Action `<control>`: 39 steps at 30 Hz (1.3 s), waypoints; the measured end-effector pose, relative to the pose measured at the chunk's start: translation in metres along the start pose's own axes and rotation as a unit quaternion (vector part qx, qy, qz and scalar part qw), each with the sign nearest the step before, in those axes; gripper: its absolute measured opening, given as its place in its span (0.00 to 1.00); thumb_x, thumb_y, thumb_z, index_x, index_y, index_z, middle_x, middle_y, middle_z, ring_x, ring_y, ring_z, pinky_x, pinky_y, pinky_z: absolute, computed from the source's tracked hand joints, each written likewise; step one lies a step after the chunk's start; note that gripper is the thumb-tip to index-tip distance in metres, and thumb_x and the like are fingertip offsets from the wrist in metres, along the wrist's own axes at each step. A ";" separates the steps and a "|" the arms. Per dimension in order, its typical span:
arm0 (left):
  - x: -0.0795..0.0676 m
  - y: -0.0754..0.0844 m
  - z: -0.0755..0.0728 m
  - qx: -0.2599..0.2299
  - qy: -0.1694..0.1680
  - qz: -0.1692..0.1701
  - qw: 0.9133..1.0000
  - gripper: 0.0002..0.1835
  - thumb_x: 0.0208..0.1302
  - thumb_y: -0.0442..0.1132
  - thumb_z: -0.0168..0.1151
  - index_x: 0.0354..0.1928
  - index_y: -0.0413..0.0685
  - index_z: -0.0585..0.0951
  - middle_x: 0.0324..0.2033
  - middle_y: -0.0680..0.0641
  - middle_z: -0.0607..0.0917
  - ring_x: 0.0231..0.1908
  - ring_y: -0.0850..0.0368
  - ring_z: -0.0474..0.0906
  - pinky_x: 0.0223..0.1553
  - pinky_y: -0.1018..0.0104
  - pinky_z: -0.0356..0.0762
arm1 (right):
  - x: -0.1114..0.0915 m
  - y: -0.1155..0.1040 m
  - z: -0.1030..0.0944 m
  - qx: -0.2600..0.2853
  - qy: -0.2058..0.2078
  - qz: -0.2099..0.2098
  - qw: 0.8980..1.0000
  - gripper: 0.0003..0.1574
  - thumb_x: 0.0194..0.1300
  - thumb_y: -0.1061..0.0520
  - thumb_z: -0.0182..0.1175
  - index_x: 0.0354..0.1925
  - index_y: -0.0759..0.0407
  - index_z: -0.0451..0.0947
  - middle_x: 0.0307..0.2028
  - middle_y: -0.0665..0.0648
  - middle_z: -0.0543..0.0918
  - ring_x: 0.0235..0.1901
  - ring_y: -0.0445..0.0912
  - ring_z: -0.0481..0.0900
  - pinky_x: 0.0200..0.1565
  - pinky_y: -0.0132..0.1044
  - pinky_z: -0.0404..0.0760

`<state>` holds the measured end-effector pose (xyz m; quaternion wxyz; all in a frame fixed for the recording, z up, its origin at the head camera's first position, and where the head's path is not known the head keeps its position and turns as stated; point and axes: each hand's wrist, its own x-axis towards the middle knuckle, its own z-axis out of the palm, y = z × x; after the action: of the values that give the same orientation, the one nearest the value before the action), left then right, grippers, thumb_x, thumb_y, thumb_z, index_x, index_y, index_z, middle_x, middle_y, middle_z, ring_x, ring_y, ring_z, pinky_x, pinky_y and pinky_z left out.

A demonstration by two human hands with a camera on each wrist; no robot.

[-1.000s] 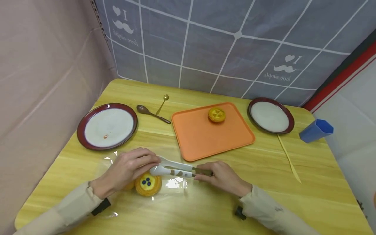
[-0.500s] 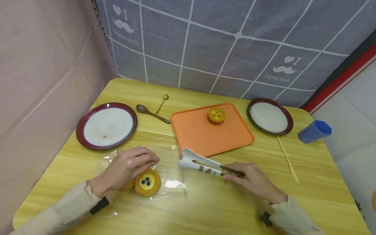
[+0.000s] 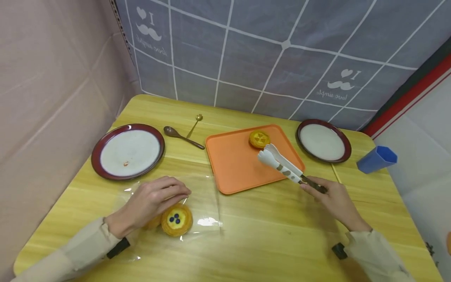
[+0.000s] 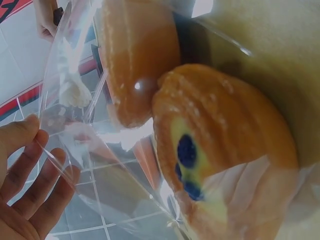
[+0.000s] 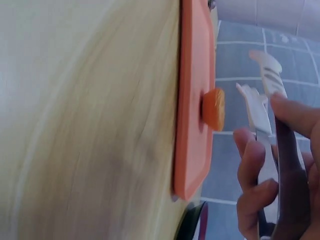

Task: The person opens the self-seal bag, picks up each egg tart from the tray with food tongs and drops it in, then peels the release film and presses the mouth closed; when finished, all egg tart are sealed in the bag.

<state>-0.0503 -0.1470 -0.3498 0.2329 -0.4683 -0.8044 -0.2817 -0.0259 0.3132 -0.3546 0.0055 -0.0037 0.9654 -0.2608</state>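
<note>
My left hand (image 3: 155, 201) pinches the rim of a clear plastic bag (image 4: 75, 135) between thumb and forefinger. Inside the bag lie a blueberry-topped tart (image 3: 177, 220) and a second round pastry (image 4: 137, 55), mostly hidden by the hand in the head view. My right hand (image 3: 334, 199) grips the dark handle of white-tipped food tongs (image 3: 285, 166), whose paw-shaped ends stand apart with nothing between them. Those tips overlap the orange tray (image 3: 236, 164) in the head view, just in front of a yellow tart (image 3: 259, 139) on it.
A red-rimmed plate (image 3: 130, 150) with a small crumb stands at left, beside a brown wooden spoon (image 3: 183, 137) and a small gold spoon (image 3: 194, 125). At right are another plate (image 3: 323, 140), a blue cup (image 3: 377, 159) and a partly hidden yellow stick (image 3: 336, 173).
My right hand and the tongs have moved away from the bag's mouth, rightward and forward to the tray. The left hand has stayed at the bag.
</note>
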 end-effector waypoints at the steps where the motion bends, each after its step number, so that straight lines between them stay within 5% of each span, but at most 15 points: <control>1: 0.000 0.000 0.000 0.000 0.000 -0.001 1.000 0.14 0.43 0.33 0.68 0.36 0.53 0.83 0.35 0.58 0.82 0.36 0.67 0.78 0.39 0.80 0.77 | 0.002 0.002 0.000 -0.006 0.010 0.001 1.000 0.34 0.56 0.35 0.53 0.53 0.54 0.73 0.23 0.54 0.79 0.17 0.39 0.70 0.17 0.29 0.69; 6: -0.001 0.000 0.000 0.003 0.000 -0.005 1.000 0.14 0.44 0.32 0.68 0.36 0.53 0.83 0.35 0.58 0.82 0.35 0.67 0.78 0.38 0.79 0.77 | 0.014 0.011 -0.001 -0.020 0.045 0.007 0.999 0.33 0.56 0.35 0.53 0.52 0.53 0.74 0.16 0.54 0.74 0.15 0.38 0.63 0.16 0.29 0.63; 16: -0.002 0.000 -0.001 0.009 0.001 -0.006 1.000 0.14 0.43 0.33 0.68 0.36 0.54 0.83 0.35 0.59 0.82 0.35 0.67 0.78 0.38 0.80 0.77 | 0.045 0.023 0.003 -0.024 0.064 -0.004 0.998 0.36 0.58 0.35 0.51 0.54 0.59 0.73 0.26 0.59 0.84 0.21 0.44 0.78 0.29 0.41 0.76; 22: -0.002 0.000 0.000 0.007 0.001 -0.005 1.000 0.14 0.43 0.33 0.68 0.36 0.54 0.84 0.35 0.58 0.82 0.35 0.67 0.79 0.38 0.80 0.77 | 0.064 0.020 0.007 -0.013 0.041 0.009 0.999 0.35 0.57 0.32 0.50 0.52 0.55 0.74 0.11 0.55 0.72 0.10 0.40 0.62 0.15 0.33 0.64; 29: -0.001 0.000 0.000 0.002 -0.005 -0.009 1.000 0.14 0.43 0.33 0.68 0.36 0.54 0.83 0.35 0.59 0.82 0.35 0.67 0.78 0.38 0.80 0.77 | 0.075 0.015 0.008 0.015 -0.020 0.028 0.999 0.41 0.57 0.31 0.49 0.56 0.59 0.70 0.30 0.60 0.84 0.24 0.47 0.80 0.25 0.34 0.76; 39: 0.000 -0.001 0.000 -0.003 -0.008 -0.009 1.000 0.15 0.44 0.32 0.68 0.36 0.54 0.83 0.35 0.59 0.82 0.35 0.67 0.78 0.37 0.81 0.77 | 0.080 0.007 0.007 0.013 -0.019 0.017 1.000 0.33 0.58 0.34 0.51 0.45 0.58 0.79 0.21 0.58 0.83 0.18 0.49 0.78 0.18 0.33 0.72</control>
<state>-0.0509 -0.1475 -0.3505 0.2224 -0.4641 -0.8097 -0.2820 -0.1058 0.3149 -0.3648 0.0282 0.0074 0.9615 -0.2731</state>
